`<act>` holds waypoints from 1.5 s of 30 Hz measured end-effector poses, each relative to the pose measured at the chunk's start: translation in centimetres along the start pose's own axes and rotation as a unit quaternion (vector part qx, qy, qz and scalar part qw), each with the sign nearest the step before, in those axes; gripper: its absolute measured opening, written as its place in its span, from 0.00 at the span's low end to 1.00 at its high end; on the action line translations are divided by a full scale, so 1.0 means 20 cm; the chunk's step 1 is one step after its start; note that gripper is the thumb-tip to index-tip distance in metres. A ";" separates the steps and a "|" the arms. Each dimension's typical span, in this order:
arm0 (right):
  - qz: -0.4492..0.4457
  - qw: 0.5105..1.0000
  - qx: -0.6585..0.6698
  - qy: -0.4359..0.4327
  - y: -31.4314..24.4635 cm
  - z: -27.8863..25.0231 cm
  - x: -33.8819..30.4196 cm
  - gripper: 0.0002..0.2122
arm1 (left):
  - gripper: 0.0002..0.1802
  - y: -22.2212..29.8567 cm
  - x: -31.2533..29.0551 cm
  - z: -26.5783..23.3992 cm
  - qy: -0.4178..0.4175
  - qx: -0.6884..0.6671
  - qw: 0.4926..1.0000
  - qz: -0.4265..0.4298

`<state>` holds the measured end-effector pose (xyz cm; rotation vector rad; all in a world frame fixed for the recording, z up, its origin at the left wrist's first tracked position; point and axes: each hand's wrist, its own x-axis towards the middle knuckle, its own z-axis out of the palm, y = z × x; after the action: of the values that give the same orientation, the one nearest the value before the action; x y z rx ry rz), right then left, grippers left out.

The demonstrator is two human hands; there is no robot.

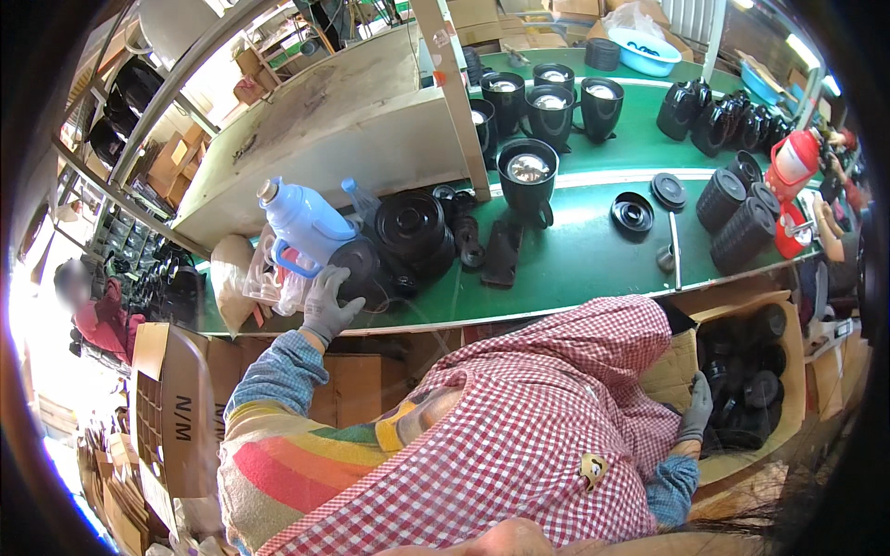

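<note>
Your left hand (329,304), gloved grey, rests its grip spread wide on a black lid (363,269) at the near edge of the green tabletop (575,259). Just above that grip stands a blue flask (301,222), its handle close to your fingers. Your right hand (697,408), also gloved, reaches into a box (788,417) of black parts; I cannot tell how its grip stands.

The gloved left hand (326,301) rests on a black round part (360,269) at the near edge of the green bench (575,264), beside a pale blue jug (301,222). The right hand (697,408) (also gloved) reaches into a cardboard box (742,463) of black parts.
</note>
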<state>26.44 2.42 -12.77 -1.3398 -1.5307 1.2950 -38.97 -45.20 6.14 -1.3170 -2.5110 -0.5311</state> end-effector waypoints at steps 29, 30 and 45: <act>0.055 0.991 -0.045 0.110 -0.09 -0.06 -0.34 0.21 | 0.23 1.42 2.17 0.46 0.076 -0.155 0.929 0.328; 0.064 0.989 -0.049 0.125 -0.13 -0.07 -0.42 0.21 | 0.23 1.51 2.31 0.56 0.065 -0.098 0.942 0.314; 0.218 0.930 -0.131 0.264 -0.30 0.04 -0.76 0.17 | 0.34 1.85 3.07 1.77 -0.048 0.091 0.963 0.249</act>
<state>27.35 -12.31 -5.74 -2.0899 -1.0816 0.8700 -44.62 34.59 5.33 -1.8430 -2.1070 -0.1243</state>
